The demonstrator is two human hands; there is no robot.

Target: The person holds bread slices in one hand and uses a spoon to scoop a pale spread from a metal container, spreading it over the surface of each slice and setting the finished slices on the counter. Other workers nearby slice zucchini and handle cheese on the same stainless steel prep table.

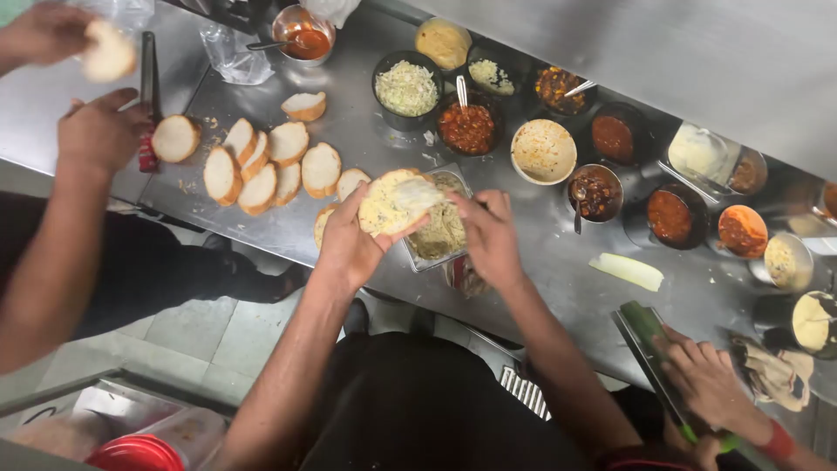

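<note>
Bun (388,202) cupped in left hand (349,244); filling pinched by right hand (488,235) fingers (tray (417,257) beneath); spread best pressed evenly.

This is a commercial food-prep kitchen or snack stall. A long steel counter (558,262) carries many small bowls of fillings (407,89), sauces (670,216) and chutneys (467,127), each with a spoon, and rows of cut bread slices (261,161). Several people work side by side along it, and the floor (209,340) below is tiled.
</note>
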